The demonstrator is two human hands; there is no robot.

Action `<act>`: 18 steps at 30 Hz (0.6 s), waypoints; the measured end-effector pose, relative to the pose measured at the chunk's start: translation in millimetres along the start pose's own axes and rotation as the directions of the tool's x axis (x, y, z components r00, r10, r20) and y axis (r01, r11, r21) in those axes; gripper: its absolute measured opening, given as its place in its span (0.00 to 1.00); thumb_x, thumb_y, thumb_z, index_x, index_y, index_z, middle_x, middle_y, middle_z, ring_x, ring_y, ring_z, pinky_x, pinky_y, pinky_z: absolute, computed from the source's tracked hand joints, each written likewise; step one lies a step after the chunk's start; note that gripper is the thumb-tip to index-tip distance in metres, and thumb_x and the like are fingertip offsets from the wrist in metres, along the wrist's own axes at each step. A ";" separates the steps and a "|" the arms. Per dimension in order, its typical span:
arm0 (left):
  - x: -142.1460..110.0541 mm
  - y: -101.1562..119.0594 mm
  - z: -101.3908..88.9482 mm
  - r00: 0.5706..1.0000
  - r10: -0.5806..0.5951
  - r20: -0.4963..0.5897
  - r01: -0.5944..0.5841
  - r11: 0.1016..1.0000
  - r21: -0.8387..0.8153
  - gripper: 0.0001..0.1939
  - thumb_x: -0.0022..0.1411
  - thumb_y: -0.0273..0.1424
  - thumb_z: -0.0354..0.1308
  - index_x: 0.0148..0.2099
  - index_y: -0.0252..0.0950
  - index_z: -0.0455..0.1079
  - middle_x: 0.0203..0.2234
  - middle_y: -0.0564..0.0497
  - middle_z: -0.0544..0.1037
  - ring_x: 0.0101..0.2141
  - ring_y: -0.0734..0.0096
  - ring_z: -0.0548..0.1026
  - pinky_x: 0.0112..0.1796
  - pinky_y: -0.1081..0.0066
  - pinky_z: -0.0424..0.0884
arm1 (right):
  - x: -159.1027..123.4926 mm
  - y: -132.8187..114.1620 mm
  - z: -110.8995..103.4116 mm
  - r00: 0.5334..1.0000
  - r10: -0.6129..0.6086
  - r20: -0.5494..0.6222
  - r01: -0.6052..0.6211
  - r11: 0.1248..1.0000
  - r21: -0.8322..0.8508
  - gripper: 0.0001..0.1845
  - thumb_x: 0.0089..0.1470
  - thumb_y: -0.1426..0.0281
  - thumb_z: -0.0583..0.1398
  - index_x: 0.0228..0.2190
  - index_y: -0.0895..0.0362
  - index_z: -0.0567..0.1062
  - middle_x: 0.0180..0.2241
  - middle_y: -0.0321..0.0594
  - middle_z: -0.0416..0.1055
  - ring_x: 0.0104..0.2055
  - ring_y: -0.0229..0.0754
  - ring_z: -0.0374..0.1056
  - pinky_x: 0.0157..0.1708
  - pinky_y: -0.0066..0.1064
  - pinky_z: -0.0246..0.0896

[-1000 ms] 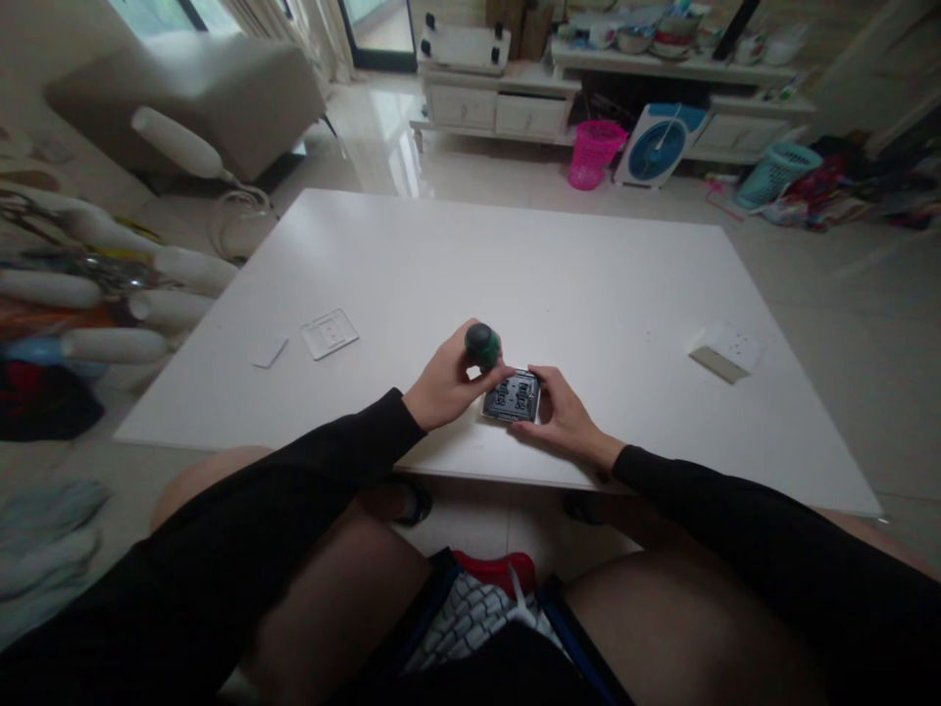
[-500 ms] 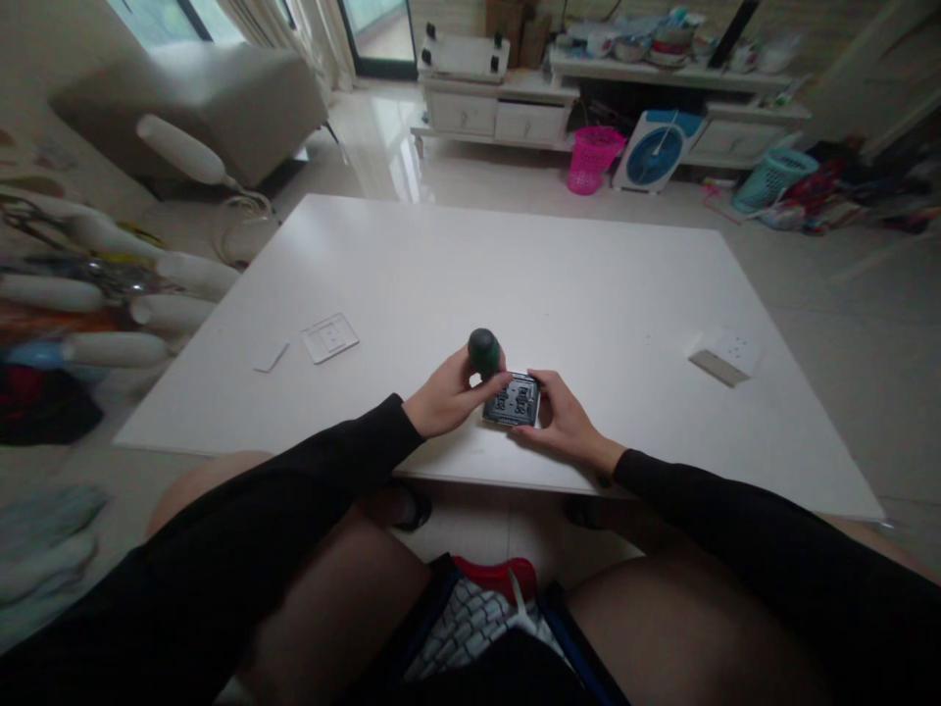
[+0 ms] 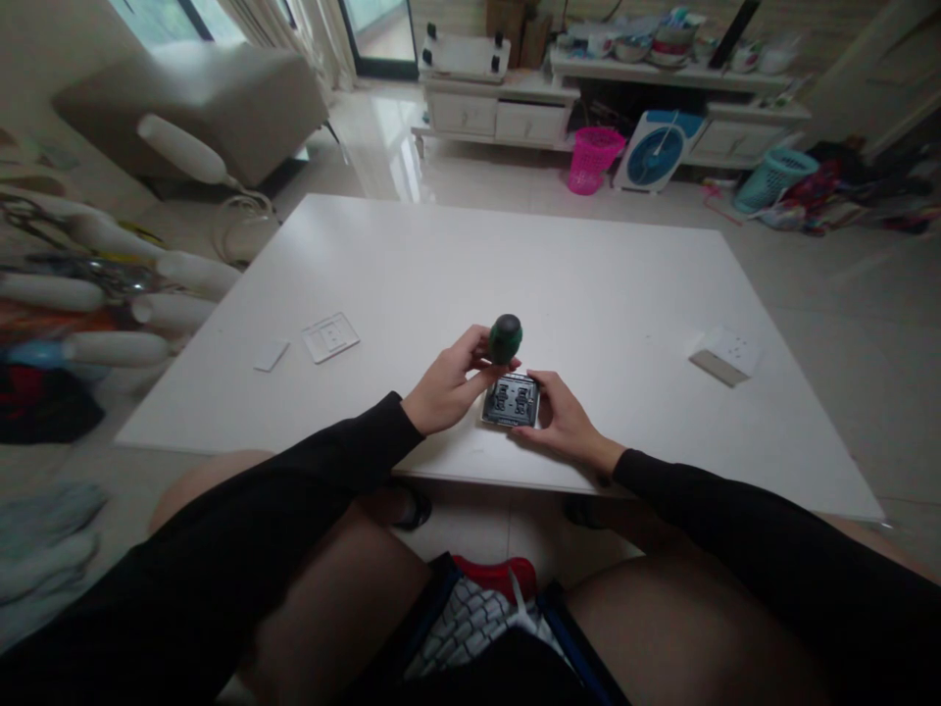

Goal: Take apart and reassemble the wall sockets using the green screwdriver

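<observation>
The black square module [image 3: 510,400] lies on the white table [image 3: 470,275] near its front edge, just in front of me. My right hand [image 3: 563,417] grips its right side between thumb and fingers. My left hand [image 3: 452,384] is closed around the green, dark-topped handle [image 3: 505,339] above its far edge. The flat white frame [image 3: 330,337] lies well off to my left.

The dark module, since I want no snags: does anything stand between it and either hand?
Nothing visible does: the right hand grips the dark module by its edge; the left hand, beside it, holds the green tool, its tip hidden.
</observation>
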State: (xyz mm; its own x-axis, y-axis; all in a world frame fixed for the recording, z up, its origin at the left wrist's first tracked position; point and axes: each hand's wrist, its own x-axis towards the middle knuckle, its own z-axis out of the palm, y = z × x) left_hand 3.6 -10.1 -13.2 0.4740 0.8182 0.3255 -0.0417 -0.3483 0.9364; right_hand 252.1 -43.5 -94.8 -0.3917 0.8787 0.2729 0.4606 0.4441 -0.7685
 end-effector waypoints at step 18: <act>1.9 0.4 2.7 0.998 0.030 -0.058 -0.024 0.994 0.108 0.11 0.69 0.35 0.63 0.48 0.37 0.67 0.41 0.48 0.73 0.42 0.65 0.75 0.42 0.63 0.77 | -2.0 3.3 1.2 1.000 0.016 0.006 -0.016 1.000 0.006 0.45 0.49 0.61 0.74 0.62 0.46 0.62 0.57 0.48 0.68 0.58 0.59 0.69 0.57 0.58 0.69</act>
State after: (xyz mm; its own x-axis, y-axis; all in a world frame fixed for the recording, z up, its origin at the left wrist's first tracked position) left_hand 6.9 -9.9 -12.5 0.4205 0.8324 0.3608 0.0417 -0.4150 0.9089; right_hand 253.5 -44.1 -98.6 -0.3895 0.8844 0.2573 0.4623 0.4293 -0.7759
